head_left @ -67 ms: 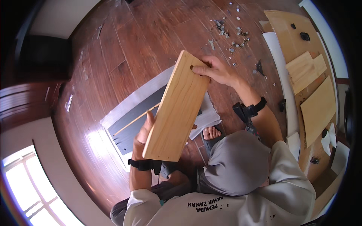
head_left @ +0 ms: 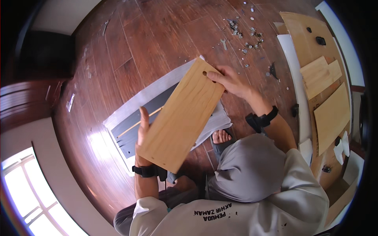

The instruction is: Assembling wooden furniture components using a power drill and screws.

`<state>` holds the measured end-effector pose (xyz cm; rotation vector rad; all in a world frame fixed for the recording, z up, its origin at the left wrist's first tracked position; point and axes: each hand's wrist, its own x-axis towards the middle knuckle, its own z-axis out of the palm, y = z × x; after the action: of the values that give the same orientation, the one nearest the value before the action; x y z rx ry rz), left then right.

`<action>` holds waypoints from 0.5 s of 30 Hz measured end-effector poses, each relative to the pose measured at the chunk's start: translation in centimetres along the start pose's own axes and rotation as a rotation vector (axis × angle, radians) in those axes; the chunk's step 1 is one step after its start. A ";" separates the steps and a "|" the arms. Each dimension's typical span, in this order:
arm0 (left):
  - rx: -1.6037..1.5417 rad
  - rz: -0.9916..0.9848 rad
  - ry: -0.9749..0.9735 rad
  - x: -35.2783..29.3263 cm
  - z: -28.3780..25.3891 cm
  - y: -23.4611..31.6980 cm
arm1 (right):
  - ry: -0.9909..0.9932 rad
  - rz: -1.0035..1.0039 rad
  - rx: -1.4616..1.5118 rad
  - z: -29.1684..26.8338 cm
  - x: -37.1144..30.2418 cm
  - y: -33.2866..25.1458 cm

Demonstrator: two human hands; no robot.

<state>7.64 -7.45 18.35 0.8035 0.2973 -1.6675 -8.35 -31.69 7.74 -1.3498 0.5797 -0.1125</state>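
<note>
A light wooden board (head_left: 183, 114), long and flat, is held slantwise above the floor. It has a dark hole near its far end and small holes along its near end. My right hand (head_left: 232, 82) grips the far right corner, thumb on top close to the hole, fingers under it. At the near left edge, my left hand (head_left: 142, 131) supports the board; its thumb points up beside the edge and its other fingers are hidden underneath. Below lies a dark grey panel (head_left: 128, 135) with a thin wooden strip (head_left: 132, 129) on it, partly covered by the board.
White foam sheeting (head_left: 157, 80) lies under the grey panel. Loose screws and small fittings (head_left: 254, 37) are scattered at the far right, near a small flat wrench (head_left: 224, 44). More wooden panels (head_left: 332, 118) rest on cardboard (head_left: 293, 21) at the right. My foot (head_left: 221, 136) is beside the foam.
The board has turned clockwise, and its near end has swung left, showing more of its face. My left thumb has moved left, away from the edge. The right hand keeps its grip.
</note>
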 end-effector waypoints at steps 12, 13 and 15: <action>1.117 0.792 0.015 5.1 -5.9 -4.2 | -0.003 0.424 0.666 11.0 -5.4 6.6; 0.962 0.865 -0.047 5.6 -5.6 -4.0 | -0.079 0.409 0.660 10.7 -5.2 7.1; 0.990 0.910 0.001 6.0 -5.6 -4.4 | -0.118 0.363 0.639 10.4 -5.7 7.8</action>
<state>5.03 -7.49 9.41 1.3776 -0.8641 -0.8551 -10.48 -18.31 3.33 -0.6155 0.6127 0.0755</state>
